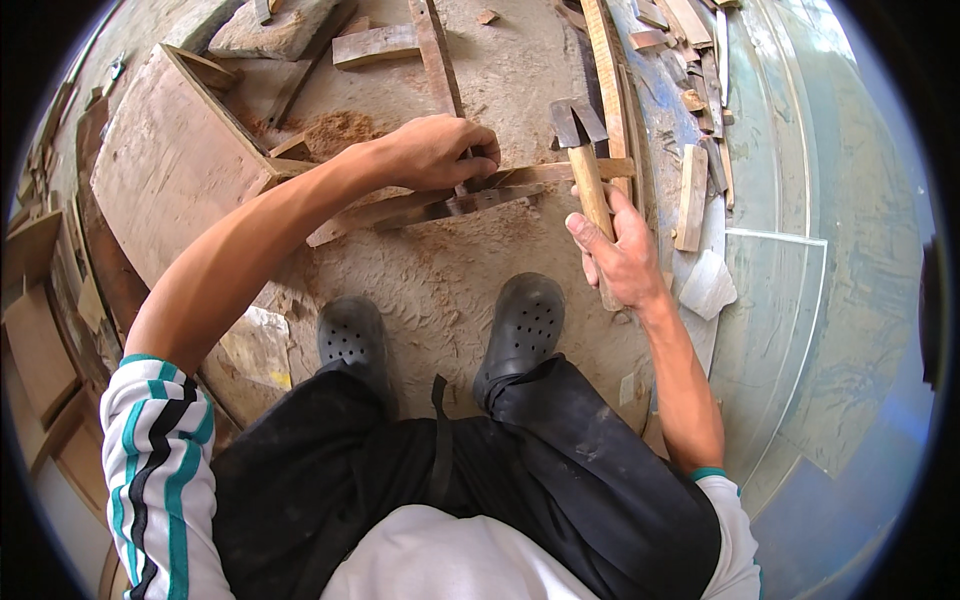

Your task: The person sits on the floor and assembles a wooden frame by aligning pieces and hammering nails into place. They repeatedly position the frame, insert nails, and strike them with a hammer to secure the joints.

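Note:
My right hand (625,255) is wrapped round the wooden handle of a claw hammer (590,185), whose dark metal head points away from me. Curled over the spot where wooden strips meet, my left hand (440,155) has its fingers pinched together. Whatever lies between those fingertips is hidden. One long brown strip (432,55) runs away from me, up to that hand. A crosswise strip (560,172) reaches right, passing beneath the hammer. Just nearer to me, a darker strip (465,205) lies crosswise, close to the ground.
At left leans a large wooden panel (165,170), beside sawdust (340,130) and a short wood block (376,46). Long boards (605,70) and offcuts (690,195) lie along the right. Glass sheets (770,330) spread beyond them. My feet in grey clogs (525,325) stand close below.

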A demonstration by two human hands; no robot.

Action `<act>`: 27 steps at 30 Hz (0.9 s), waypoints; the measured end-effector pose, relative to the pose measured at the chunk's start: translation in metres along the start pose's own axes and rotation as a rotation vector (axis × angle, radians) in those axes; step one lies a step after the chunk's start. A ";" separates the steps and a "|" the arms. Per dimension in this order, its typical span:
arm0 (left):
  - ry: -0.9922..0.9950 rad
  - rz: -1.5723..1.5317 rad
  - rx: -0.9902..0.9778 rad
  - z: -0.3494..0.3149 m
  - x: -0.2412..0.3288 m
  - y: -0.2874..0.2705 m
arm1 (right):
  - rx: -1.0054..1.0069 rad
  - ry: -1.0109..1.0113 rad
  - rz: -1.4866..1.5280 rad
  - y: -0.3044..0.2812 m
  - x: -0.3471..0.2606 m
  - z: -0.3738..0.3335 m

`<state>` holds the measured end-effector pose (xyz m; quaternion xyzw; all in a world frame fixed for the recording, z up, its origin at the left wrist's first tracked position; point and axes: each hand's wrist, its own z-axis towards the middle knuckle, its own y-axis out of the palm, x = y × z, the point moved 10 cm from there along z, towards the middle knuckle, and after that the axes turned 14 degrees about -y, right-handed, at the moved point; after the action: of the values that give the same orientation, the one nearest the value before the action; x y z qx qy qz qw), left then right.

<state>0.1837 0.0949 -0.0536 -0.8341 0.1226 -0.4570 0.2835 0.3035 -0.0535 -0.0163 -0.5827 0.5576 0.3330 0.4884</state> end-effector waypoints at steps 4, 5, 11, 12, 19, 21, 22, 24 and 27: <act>0.006 0.021 -0.012 0.001 0.001 0.003 | 0.017 -0.040 0.186 0.004 0.004 0.000; 0.021 0.028 -0.006 0.001 0.001 0.004 | 0.029 -0.050 0.218 0.005 0.003 0.000; 0.111 0.045 0.028 -0.002 0.003 0.003 | 0.075 -0.124 0.264 0.001 -0.004 0.003; 0.132 0.048 0.037 -0.002 0.003 0.004 | 0.074 -0.125 0.243 0.000 -0.005 0.004; 0.079 -0.033 0.048 -0.003 -0.001 0.000 | 0.066 -0.108 0.251 -0.003 0.002 0.007; 0.070 -0.034 0.074 -0.003 -0.004 -0.001 | 0.068 -0.109 0.249 -0.003 0.005 0.008; 0.064 -0.037 0.068 -0.002 -0.004 0.000 | 0.070 -0.110 0.248 -0.003 0.006 0.008; 0.051 -0.043 0.058 -0.001 -0.005 0.000 | 0.071 -0.104 0.242 -0.003 0.007 0.008; 0.046 -0.043 0.030 0.000 -0.004 0.000 | 0.065 -0.094 0.241 -0.003 0.009 0.008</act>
<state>0.1813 0.0966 -0.0561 -0.8215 0.1041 -0.4839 0.2833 0.3090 -0.0493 -0.0269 -0.4791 0.6107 0.3979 0.4892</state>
